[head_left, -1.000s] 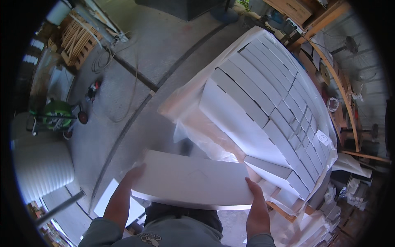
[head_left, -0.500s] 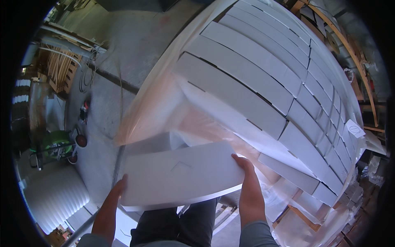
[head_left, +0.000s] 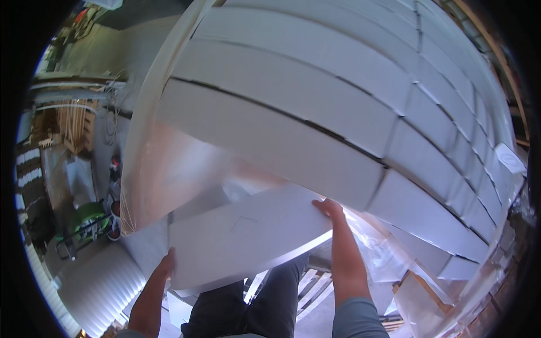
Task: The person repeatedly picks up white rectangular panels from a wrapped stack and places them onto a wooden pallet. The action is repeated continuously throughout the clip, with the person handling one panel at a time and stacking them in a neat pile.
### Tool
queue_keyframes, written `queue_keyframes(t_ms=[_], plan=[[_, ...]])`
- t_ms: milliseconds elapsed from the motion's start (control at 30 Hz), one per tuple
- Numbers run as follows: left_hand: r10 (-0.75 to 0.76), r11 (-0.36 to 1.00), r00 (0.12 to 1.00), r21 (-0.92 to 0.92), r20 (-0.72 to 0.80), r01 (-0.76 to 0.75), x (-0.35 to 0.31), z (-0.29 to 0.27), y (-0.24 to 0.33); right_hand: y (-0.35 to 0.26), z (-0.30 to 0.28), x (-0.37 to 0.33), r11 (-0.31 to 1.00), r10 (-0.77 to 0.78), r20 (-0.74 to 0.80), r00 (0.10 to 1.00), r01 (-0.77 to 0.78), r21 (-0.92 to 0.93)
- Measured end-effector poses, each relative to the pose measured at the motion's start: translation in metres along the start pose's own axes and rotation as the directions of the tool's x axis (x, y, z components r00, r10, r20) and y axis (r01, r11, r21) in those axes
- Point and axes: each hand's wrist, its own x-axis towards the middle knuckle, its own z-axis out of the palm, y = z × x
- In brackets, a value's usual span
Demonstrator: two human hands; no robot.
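The white box lies between 6 and 7 o'clock in the view, slanting, gripped by the left hand at its 8 o'clock end and the right hand at its 2 o'clock corner. Both hands' fingers hold its edges, their spread underneath hidden. Beyond, stacked white cartons span 11 to 3 o'clock, with plastic sheeting at 9 and a slatted pallet near 5.
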Motion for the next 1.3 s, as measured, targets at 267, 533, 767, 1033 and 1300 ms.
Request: queue_keyframes(t_ms=[267,533,767,1033,1300], plan=[[0.080,0.978,0.992,-0.201,0.102,-0.058,-0.046,0.035,0.013,-0.036,0.076,-0.252,0.605,0.127,0.314,0.941,-0.325,0.727],[0.097,0.984,0.989,-0.160,0.108,-0.079,-0.146,0.093,0.049,-0.122,0.113,-0.338,-0.250,0.150,0.421,0.895,-0.377,0.892],[0.116,0.963,0.992,-0.250,0.057,-0.098,-0.224,0.166,0.055,-0.067,0.023,-0.331,-0.197,0.145,0.387,0.911,-0.356,0.913],[0.272,0.929,0.927,-0.322,0.260,-0.183,-0.296,0.269,0.029,-0.014,-0.054,-0.355,-0.260,0.191,0.294,0.937,-0.240,0.935],[0.180,0.854,0.902,-0.517,0.392,0.054,-0.285,0.227,0.045,0.120,-0.127,-0.330,-0.211,-0.068,0.257,0.964,-0.265,0.941]])
